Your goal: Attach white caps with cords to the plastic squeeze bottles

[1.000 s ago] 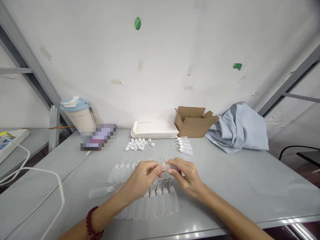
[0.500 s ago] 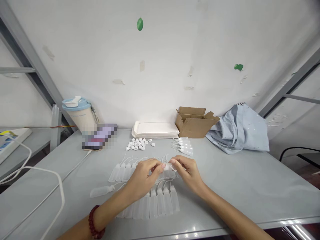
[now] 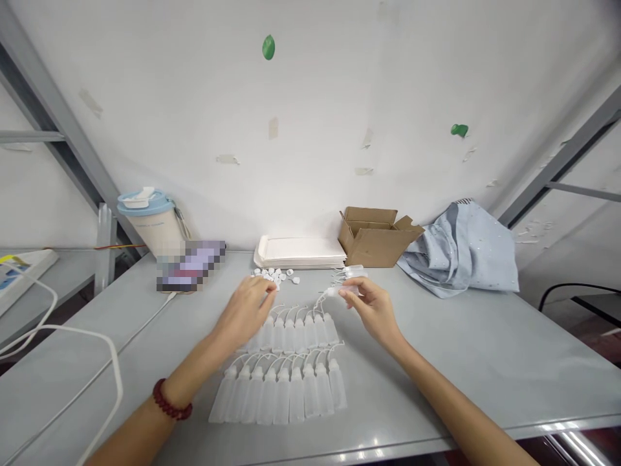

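Observation:
My right hand (image 3: pixel 371 305) is closed on a small translucent dropper bottle (image 3: pixel 336 292), held just above the table near a little heap of capped bottles (image 3: pixel 356 274). My left hand (image 3: pixel 245 312) reaches forward with loosely stretched fingers and nothing in it, its fingertips just short of a pile of small white caps (image 3: pixel 272 277). Between and below my hands lie two rows of the same bottles on their sides, a back row (image 3: pixel 298 330) and a front row (image 3: pixel 284 395).
At the back stand a stack of white trays (image 3: pixel 298 251), an open cardboard box (image 3: pixel 376 236), a crumpled light blue cloth (image 3: pixel 463 249) and a lidded blue-topped cup (image 3: pixel 148 220). A white cable (image 3: pixel 114 353) runs along the left of the grey table (image 3: pixel 485 362).
My hands have parted. The left one moved forward and left to the caps. The right one carried the bottle forward towards the capped heap. The stray bottle at the left is gone.

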`<state>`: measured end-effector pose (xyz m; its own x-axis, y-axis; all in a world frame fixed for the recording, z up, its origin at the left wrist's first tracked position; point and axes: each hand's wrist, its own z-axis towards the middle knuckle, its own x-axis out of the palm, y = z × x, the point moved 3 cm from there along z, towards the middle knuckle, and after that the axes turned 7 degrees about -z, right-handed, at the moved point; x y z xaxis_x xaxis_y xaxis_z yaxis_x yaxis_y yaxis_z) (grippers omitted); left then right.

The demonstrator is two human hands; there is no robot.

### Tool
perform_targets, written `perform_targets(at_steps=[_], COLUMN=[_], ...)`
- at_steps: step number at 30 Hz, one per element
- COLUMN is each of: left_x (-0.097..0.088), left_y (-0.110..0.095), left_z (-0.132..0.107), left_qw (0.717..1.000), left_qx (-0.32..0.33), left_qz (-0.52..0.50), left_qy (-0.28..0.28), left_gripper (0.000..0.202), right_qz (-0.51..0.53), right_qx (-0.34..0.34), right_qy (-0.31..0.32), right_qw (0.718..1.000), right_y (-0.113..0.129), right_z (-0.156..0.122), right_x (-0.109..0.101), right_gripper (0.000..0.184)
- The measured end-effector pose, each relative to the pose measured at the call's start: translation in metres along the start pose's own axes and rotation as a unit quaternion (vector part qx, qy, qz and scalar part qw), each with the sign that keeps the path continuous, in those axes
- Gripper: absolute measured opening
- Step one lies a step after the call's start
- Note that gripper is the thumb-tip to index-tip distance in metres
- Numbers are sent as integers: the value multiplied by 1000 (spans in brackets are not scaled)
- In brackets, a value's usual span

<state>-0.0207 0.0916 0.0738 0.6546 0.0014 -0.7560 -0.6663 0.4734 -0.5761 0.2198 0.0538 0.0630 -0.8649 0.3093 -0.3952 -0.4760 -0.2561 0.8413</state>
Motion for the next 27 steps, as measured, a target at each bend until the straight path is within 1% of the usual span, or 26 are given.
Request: perform_targets(at_steps=[2, 5, 9, 14, 18, 22, 27], left_x=[-4, -8, -7, -4, -5, -6, -6], left_y=[19, 41, 54, 61, 63, 62, 59], left_z=[5, 10, 12, 14, 15, 16, 15], left_qw=[996, 994, 993, 992, 990, 989, 987], left_qx=[-15, -27, -25, -32, -41, -48, -59], left_qz=[87, 107, 110, 114, 119, 126, 133], left_qy=[12, 19, 36, 52, 60, 66, 61], left_gripper=[29, 33, 35, 33, 32, 29, 24], right_qz=[8, 19, -2, -55, -93, -128, -164], right_qx=[12, 26, 35, 19, 3, -14, -26], right_qy=[-16, -33, -65, -87, -92, -80, -54], right_qw=[1000, 999, 997, 995, 991, 988, 985], right_y=[-4, -11, -24, -43, -54, -61, -66], right_z=[5, 13, 23, 34, 38, 41, 43], right_x=[-5, -13, -25, -37, -39, -38, -36], right_gripper=[29, 31, 32, 30, 22, 17, 14])
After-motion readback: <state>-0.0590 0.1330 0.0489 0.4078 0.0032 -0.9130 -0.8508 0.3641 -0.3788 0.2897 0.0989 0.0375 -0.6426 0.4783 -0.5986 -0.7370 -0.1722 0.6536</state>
